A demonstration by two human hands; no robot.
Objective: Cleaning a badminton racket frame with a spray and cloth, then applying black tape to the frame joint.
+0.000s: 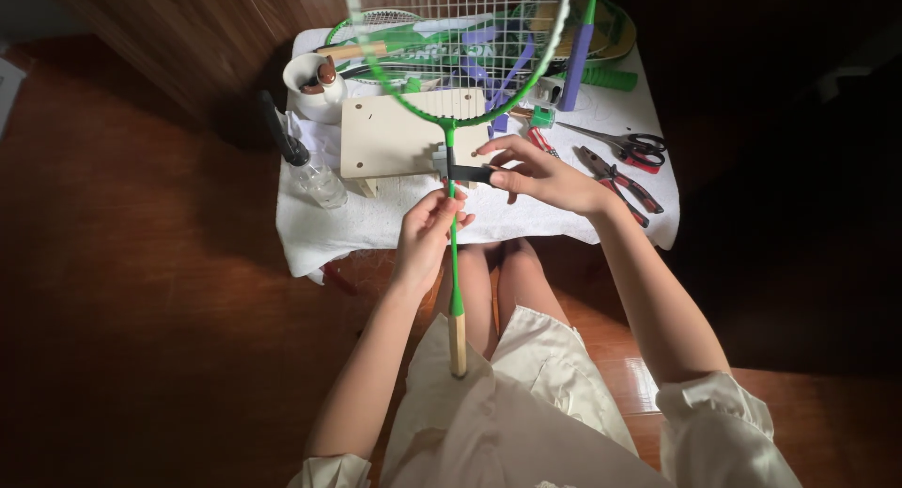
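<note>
A green badminton racket (454, 263) stands upright in front of me, its bare wooden handle end resting on my lap and its strung head over the small table. My left hand (425, 232) pinches the thin green shaft just below a strip of black tape (469, 173). My right hand (537, 173) holds the free end of that black tape, which is stuck to the shaft near the racket's throat.
The low table (357, 227) wears a white cloth and bears a pale wooden board (390, 136), a clear spray bottle (305, 169), a white cup (312, 86), red-handled scissors (631, 148), pliers (618, 183), more rackets and purple grips (575, 61). Dark wooden floor surrounds it.
</note>
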